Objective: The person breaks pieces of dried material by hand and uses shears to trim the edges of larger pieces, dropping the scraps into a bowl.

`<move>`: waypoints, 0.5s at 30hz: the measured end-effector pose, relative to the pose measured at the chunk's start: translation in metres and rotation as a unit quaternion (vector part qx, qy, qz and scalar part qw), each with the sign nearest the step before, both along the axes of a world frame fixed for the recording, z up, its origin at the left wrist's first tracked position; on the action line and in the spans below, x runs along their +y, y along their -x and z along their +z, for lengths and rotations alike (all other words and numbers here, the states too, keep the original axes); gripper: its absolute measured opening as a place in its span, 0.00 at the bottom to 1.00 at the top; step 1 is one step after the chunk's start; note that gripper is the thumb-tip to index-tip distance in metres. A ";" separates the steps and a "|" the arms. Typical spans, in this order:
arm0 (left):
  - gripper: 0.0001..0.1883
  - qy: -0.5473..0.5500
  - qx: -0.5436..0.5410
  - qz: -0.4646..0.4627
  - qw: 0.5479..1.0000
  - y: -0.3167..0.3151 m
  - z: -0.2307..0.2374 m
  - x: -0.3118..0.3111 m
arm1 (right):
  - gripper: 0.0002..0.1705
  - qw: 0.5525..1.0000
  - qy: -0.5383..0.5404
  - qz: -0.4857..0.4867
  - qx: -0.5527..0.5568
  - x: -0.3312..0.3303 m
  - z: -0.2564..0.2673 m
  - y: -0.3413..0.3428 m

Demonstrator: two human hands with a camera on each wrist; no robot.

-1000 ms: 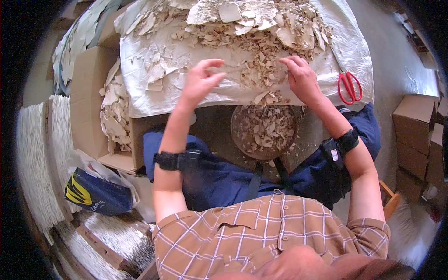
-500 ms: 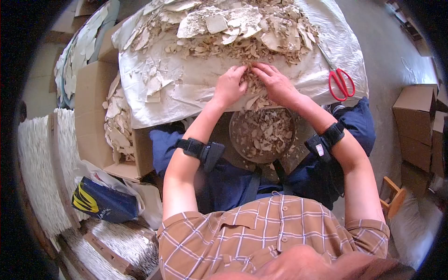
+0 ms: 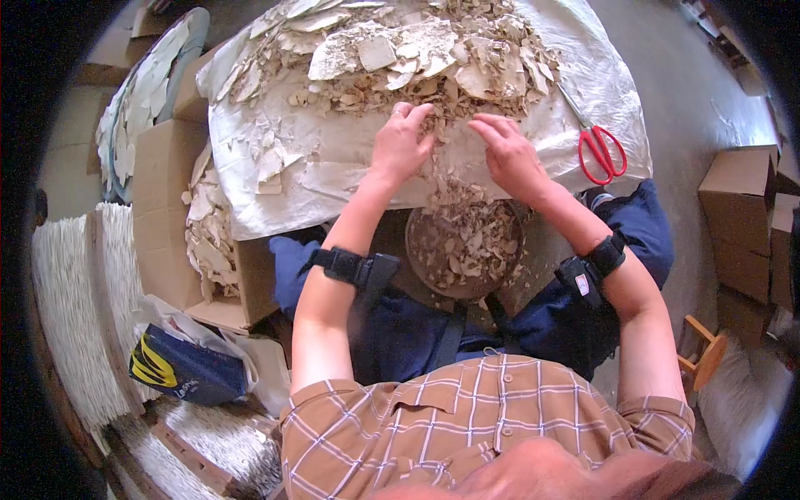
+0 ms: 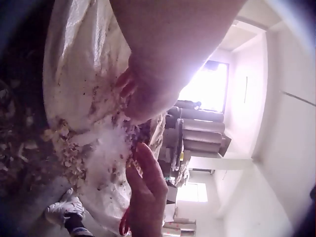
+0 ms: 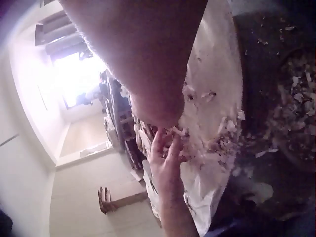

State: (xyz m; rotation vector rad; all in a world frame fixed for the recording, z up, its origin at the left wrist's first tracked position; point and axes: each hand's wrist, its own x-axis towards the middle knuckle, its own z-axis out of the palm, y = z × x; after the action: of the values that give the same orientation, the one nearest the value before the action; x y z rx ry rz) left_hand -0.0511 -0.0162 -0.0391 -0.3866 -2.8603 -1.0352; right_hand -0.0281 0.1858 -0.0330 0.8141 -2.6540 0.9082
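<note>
Both hands hover at the near part of a table covered by a white cloth (image 3: 350, 179). My left hand (image 3: 400, 146) has loosely bent fingers close to a heap of pale, broken flakes (image 3: 500, 71). Opposite it, my right hand (image 3: 512, 158) has its fingers stretched toward the left, with a gap between the hands. A thin scatter of small flakes (image 3: 450, 193) runs down to the cloth's front edge, blurred there. Directly below that edge a round basin (image 3: 410, 258) holds many flakes. In the right wrist view the left hand (image 5: 168, 163) shows spread fingers.
Red-handled scissors (image 3: 602, 156) lie on the cloth at the right. An open cardboard box (image 3: 167, 200) with larger flakes stands at the left, near a blue bag (image 3: 187, 367). Stacked cartons (image 3: 733, 225) and a wooden stool (image 3: 707, 362) are on the right.
The hands came together over the strip of flakes, then moved apart again. The strip on the cloth has thinned, and small flakes are now at the front edge above the basin.
</note>
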 end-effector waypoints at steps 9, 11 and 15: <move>0.16 0.008 0.034 -0.070 0.997 0.000 -0.013 0.013 | 0.28 0.996 -0.077 0.027 -0.023 -0.005 -0.019 0.001; 0.14 -0.005 0.053 -0.111 0.992 -0.005 -0.013 0.011 | 0.27 0.994 -0.082 0.066 -0.026 -0.006 -0.011 -0.005; 0.11 -0.034 -0.061 -0.175 0.982 -0.026 -0.004 0.003 | 0.25 0.979 -0.114 0.165 -0.041 -0.005 -0.006 -0.020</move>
State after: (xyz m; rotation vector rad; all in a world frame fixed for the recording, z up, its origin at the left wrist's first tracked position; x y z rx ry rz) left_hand -0.0251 -0.0137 -0.0435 -0.8732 -2.9187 -1.2436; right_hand -0.0085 0.1803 -0.0390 1.3288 -2.7804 0.7239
